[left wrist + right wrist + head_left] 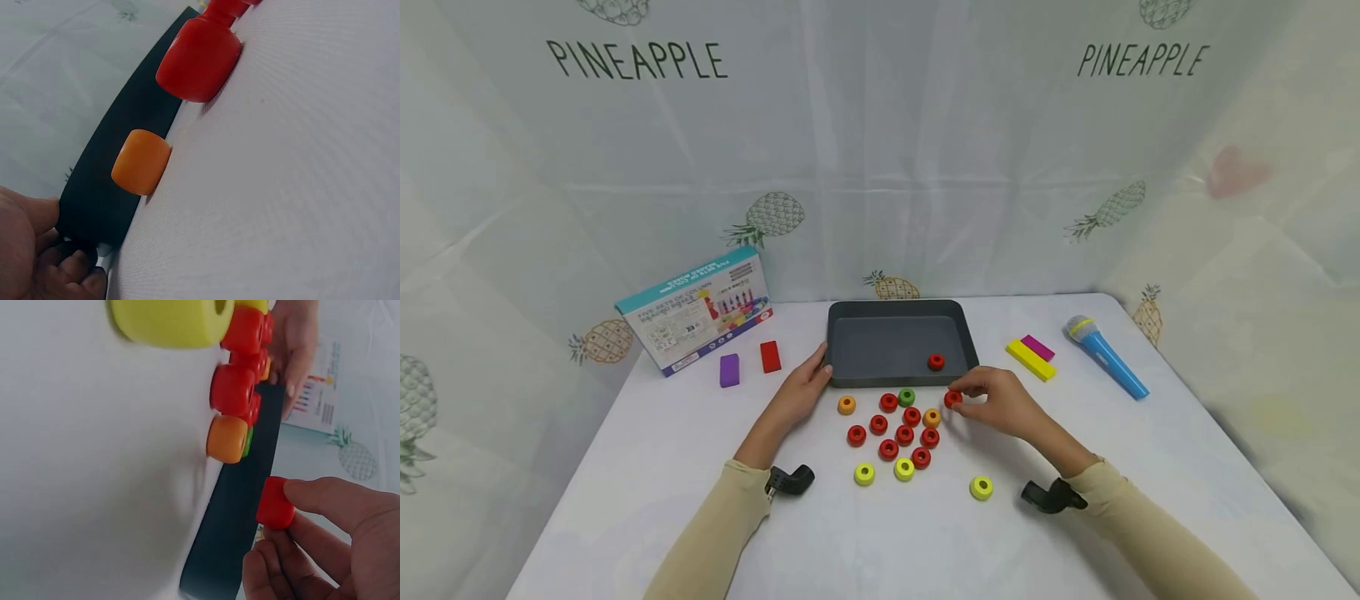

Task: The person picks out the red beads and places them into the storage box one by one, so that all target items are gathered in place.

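My right hand (1000, 402) pinches a red bead (275, 502) between thumb and fingers, raised beside the near right corner of a dark grey tray (887, 379). At the tray's left side, my left hand (801, 390) grips the edge, its thumb at the rim and the other fingers curled, as the left wrist view shows. One red bead (936, 362) lies inside the tray near its front right. Before the tray several loose beads are spread: red beads (905, 435), a green bead (907, 397), orange beads (847, 405) and yellow beads (904, 469).
A printed box (700, 310) leans at the back left, with a purple block (729, 370) and a red block (771, 357) near it. Right of the tray lie a yellow block (1031, 360), a magenta block (1038, 347) and a blue toy microphone (1108, 358). A pineapple-print curtain hangs behind.
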The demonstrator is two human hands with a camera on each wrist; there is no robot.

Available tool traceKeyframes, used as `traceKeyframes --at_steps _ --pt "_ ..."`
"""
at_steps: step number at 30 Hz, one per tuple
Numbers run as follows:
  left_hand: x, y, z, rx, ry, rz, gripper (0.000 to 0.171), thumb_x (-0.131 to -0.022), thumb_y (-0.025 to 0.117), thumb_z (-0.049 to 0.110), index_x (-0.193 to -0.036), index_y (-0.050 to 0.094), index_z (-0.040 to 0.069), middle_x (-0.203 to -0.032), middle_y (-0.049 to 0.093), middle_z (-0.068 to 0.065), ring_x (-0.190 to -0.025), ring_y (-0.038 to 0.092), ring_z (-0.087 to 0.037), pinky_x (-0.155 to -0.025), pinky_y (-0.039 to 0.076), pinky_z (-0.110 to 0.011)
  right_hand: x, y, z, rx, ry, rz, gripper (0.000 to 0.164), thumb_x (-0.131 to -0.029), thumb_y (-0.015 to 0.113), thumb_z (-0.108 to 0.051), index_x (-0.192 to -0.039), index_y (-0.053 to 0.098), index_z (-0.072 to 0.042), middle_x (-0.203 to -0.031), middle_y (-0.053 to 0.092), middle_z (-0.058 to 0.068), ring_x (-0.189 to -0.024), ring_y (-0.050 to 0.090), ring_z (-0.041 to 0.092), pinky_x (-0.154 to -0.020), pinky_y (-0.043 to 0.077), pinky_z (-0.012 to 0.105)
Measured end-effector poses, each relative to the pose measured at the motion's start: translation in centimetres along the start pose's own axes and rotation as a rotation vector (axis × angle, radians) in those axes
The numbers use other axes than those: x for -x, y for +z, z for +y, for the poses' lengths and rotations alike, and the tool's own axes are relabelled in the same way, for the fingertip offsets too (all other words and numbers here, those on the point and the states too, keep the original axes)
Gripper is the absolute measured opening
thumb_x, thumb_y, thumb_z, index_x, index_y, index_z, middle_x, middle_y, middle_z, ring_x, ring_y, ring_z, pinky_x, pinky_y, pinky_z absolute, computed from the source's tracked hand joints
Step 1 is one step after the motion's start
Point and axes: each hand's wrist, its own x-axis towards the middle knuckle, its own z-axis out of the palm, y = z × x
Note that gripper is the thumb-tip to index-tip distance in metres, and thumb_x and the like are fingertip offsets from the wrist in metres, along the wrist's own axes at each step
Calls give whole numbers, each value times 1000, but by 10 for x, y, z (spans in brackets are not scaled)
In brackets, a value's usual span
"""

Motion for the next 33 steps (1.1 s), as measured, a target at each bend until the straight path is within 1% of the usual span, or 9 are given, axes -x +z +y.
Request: traceKeyframes --at_steps 4,9,13,16,21,24,27,30,33 --pt "0 -1 0 4 1 7 61 -108 45 38 -163 18 34 -170 22 1 -158 18 -26 -125 21 -52 -7 -4 -4 -5 0 15 24 -84 80 -9 -107 78 -8 -98 74 3 -92 68 28 -85 62 45" --pt "-1 0 -2 10 -10 9 61 -108 45 39 -162 19 34 -169 22 1 -158 19 -26 -125 21 -51 -12 -4 -7 -1 5 31 24 -83 80 -9 -107 78 -7 -97 74 3 -91 69 26 -84 62 43" --pt "0 1 -3 22 -30 3 61 -107 46 41 -162 19 36 -169 22 3 -158 18 -25 -125 22 -52 -18 -4 -6 -10 0 36 24 -83 81 -8 -106 78 -6 -96 74 5 -90 70 26 -83 62 44" --pt "1 2 -3 20 -33 0 61 -107 46 40 -162 19 36 -169 22 3 -158 18 -25 -125 22 -52 -26 -4 -4 -5 8 40 25 -83 81 -9 -107 78 -5 -97 74 7 -90 70 26 -83 62 44" --pt "1 1 -3 16 -21 3 61 -107 46 40 -162 19 35 -169 22 3 -158 18 -24 -125 22 -51 -42 -5 -2 28 53 40 27 -84 81 -12 -109 78 -4 -99 74 9 -90 69 24 -84 62 40" --pt "1 1 -3 16 -17 4 61 -107 46 40 -162 19 35 -169 22 4 -158 18 -24 -126 21 -50 -50 -4 -2 46 68 32 26 -84 80 -14 -109 79 -6 -98 73 8 -88 66 21 -81 61 35" --pt "0 0 -2 19 -9 2 61 -107 46 41 -162 20 35 -169 22 4 -158 19 -23 -125 22 -50 -57 -3 0 59 74 30 25 -84 80 -14 -108 79 -7 -97 73 7 -85 63 20 -77 57 31" --pt "-1 0 -2 23 -3 -3 61 -107 46 40 -162 19 35 -169 22 4 -158 19 -23 -125 22 -50 -63 -4 3 74 89 29 25 -84 80 -15 -108 79 -8 -96 72 7 -84 61 19 -74 54 30" --pt "-2 -1 -2 17 -2 -5 61 -107 46 40 -162 19 35 -169 21 4 -158 19 -24 -125 22 -50 -70 -5 4 83 103 27 26 -85 80 -15 -109 79 -7 -97 72 8 -84 61 20 -73 54 29"
